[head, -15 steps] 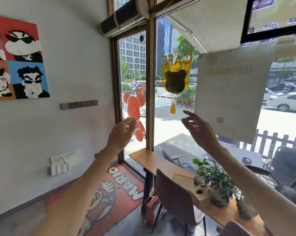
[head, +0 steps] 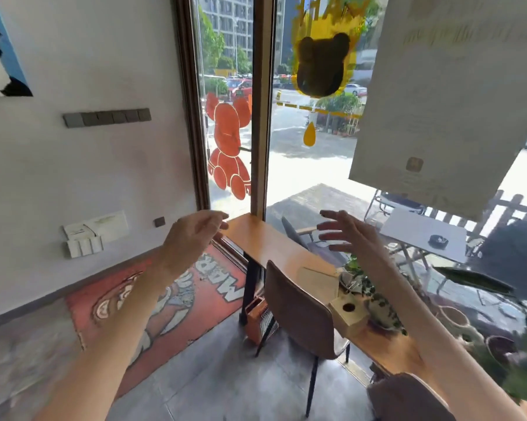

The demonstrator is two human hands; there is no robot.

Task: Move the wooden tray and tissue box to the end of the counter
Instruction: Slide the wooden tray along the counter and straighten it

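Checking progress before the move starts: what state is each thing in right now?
left hand: open, empty, in the air
right hand: open, fingers spread, empty
wooden tray: flat on the counter, untouched
tissue box: on the counter beside the potted plant, untouched
potted plant: upright
chair: pushed up to the counter

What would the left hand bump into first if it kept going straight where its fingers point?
Probably the far end of the wooden counter. The left hand is open and empty, fingers aimed toward it, though depth is hard to judge.

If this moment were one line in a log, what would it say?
left hand open, empty | right hand open, empty | tray, tissue box untouched on counter
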